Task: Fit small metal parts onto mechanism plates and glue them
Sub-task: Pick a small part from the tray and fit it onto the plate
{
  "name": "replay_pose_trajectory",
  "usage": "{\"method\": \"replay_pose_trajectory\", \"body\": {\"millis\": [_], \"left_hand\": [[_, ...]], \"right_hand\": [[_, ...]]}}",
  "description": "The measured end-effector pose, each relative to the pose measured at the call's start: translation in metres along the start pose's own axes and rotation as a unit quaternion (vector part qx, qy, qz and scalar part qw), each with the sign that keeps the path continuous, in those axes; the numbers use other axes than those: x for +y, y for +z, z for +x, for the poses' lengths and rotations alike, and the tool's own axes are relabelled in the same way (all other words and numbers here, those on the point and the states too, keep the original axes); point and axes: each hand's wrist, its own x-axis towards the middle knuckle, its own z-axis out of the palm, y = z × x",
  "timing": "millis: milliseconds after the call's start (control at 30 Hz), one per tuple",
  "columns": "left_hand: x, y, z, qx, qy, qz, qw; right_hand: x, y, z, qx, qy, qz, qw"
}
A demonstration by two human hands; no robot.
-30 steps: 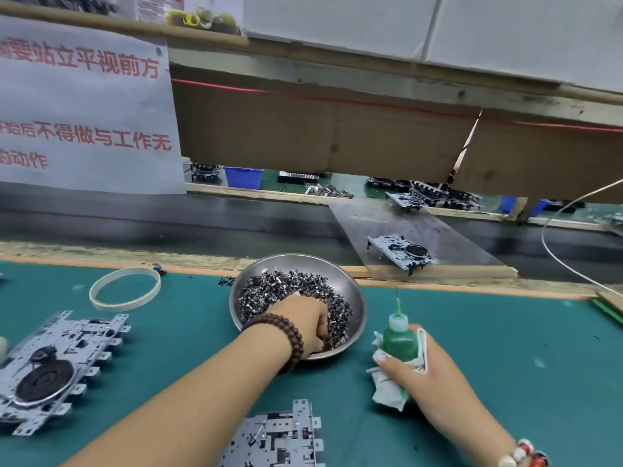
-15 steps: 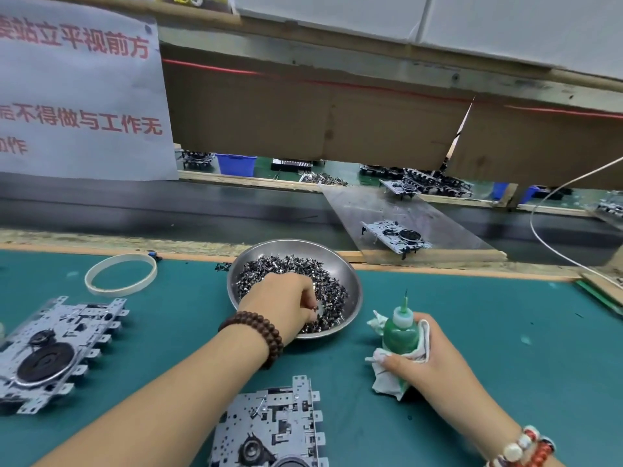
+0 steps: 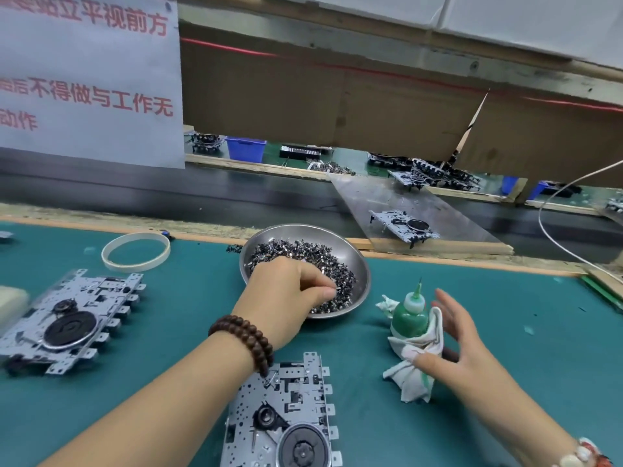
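Many small parts [image 3: 303, 264] under left fingers [image 3: 323, 291] (in bowl [image 3: 362, 264]).

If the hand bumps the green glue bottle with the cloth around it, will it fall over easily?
The green glue bottle probably tips easily: it stands upright, narrow and tall with a thin nozzle. The white cloth bunched round its base may cushion and steady it somewhat. It looks like light plastic, so a nudge could slide it.

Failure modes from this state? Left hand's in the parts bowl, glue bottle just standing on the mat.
1. The left hand pinches among the heaped small metal parts; it may lift several or spill some over the bowl rim.
2. The right hand is open beside the rag-wrapped glue bottle, which stands unsupported; a knock could tip it toward the mechanism plate.
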Motion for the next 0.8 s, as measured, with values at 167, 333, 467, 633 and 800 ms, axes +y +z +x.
{"method": "replay_pose_trajectory", "body": {"millis": [167, 333, 467, 633, 800], "left_hand": [[0.005, -0.01, -0.034, -0.036, -0.033, -0.172, 0.984], [0.008, -0.01, -0.054, -0.077, -0.105, -0.344, 0.93], [0.002, -0.011, -0.056, -0.09, -0.141, -0.383, 0.908], [-0.007, -0.009, -0.055, -0.119, -0.161, -0.38, 0.903], [-0.013, -0.011, -0.056, -0.034, -0.032, -0.105, 0.993]], "right_hand": [[-0.031, 0.011, -0.029, 0.147, -0.162, -0.038, 0.975], [-0.05, 0.06, -0.038, -0.01, -0.213, 0.004, 0.977], [-0.051, 0.073, -0.028, -0.061, -0.166, 0.05, 0.983], [-0.046, 0.079, -0.022, -0.069, -0.123, 0.12, 0.983], [-0.046, 0.081, -0.022, -0.077, -0.039, 0.213, 0.973]]}}
